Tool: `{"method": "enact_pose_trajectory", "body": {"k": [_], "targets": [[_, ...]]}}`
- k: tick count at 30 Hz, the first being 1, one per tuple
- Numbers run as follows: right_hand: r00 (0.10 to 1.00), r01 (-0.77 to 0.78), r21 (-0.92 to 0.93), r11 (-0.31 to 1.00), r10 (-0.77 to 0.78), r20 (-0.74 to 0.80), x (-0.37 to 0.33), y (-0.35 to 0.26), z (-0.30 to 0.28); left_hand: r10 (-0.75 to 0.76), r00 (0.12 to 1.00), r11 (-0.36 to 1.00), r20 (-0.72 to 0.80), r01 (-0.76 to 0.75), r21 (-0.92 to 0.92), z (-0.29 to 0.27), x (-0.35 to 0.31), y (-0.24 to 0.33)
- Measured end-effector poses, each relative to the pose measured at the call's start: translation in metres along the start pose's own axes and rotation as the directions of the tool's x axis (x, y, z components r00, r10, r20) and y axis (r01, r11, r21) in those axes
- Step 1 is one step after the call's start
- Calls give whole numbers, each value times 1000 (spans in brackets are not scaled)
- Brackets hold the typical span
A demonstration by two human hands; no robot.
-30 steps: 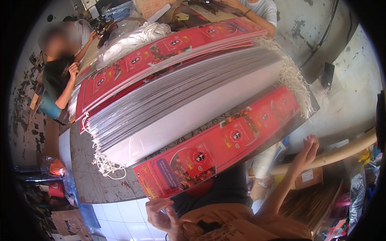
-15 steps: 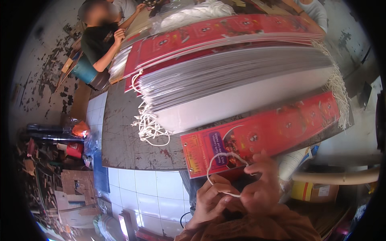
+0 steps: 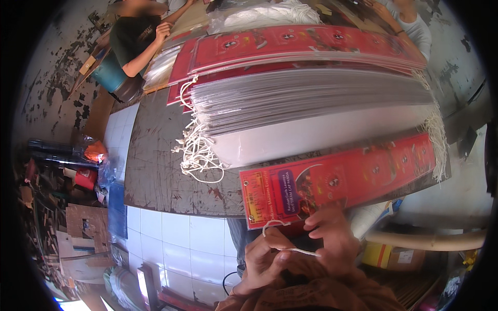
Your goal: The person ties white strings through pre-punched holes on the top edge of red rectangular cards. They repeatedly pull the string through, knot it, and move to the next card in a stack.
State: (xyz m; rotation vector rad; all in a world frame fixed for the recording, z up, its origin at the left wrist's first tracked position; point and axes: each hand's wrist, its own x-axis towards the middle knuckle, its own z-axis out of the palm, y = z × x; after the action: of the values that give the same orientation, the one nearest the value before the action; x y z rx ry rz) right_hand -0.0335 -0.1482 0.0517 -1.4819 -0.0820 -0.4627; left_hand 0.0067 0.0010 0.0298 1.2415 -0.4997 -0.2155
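A piece of white cord (image 3: pixel 298 251) runs between my hands, close to my body below the table edge. My left hand (image 3: pixel 263 259) is closed, pinching it between thumb and fingers, and a short curved length sticks up past those fingers with its end loose. The other end meets my right hand (image 3: pixel 336 242), whose fingers are curled; the grip there is partly hidden. Just beyond my hands lies a long red printed hanging banner (image 3: pixel 358 176) in clear plastic, with small eyelets at its left end. No cord shows through those left eyelets.
A thick stack of plastic-covered banners (image 3: pixel 321 124) with knotted cords at both ends lies on the worn dark table (image 3: pixel 161 166). More red banners (image 3: pixel 311 44) and a white cord bundle (image 3: pixel 270 15) lie behind. Co-workers sit at the far left (image 3: pixel 137 39) and far right (image 3: pixel 415 26).
The cord's open loop has become smaller, and its upper end has come away from my right fingers. Both hands remain close together; the view has shifted slightly.
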Motion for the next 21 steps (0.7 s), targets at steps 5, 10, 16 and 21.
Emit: {"method": "enact_pose_trajectory", "body": {"k": [5,10,16,21], "targets": [[965,222,-207,953,-184,186,8,2,-4,-55,992,998,115,51,35,-2,5,0],[981,189,-191,963,-192,3,3,5,-17,-292,951,945,-100,303,124,-10,-9,3],[867,85,-109,990,-127,-482,7,3,-36,-55,856,840,-514,317,439,-44,-2,-12],[823,103,-112,988,-148,-548,17,13,-34,-135,895,771,-426,365,522,-41,-9,-19]]}}
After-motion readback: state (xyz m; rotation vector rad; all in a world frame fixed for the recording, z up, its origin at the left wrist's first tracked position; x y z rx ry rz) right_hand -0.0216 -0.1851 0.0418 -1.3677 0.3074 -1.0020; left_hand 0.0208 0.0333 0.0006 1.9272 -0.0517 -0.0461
